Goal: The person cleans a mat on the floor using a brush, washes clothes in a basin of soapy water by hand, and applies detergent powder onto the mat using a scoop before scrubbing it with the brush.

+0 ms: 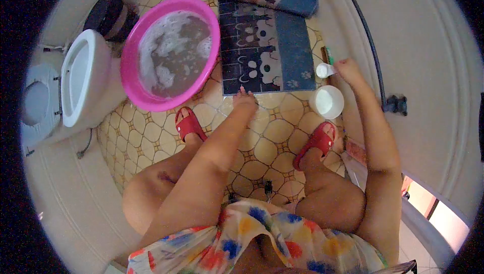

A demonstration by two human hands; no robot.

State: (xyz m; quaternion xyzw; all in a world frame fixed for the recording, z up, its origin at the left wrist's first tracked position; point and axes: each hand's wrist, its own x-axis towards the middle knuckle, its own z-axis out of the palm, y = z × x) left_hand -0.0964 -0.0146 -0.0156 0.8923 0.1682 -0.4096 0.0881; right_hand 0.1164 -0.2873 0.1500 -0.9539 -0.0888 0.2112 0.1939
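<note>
My right hand (348,71) is closed on the handle of a small white scoop (323,70), which seems to hold white powder. Just below it stands a round white tub (327,115) with white powder inside. My left hand (245,100) reaches to the near edge of a dark blue and grey mat (297,52) patterned with white animal figures. Its fingers look stretched out against that edge. The mat lies on the floor, its far end folded over. Beside the scoop is a brush (328,54) with green and white bristles, partly hidden.
A pink basin (130,75) of foamy water sits left of the mat. Farther left is a white toilet (70,80), with a dark round container (105,16) behind it. A black hose (364,14) runs along the right wall. Red slippers (189,124) are on my feet on the tiled floor.
</note>
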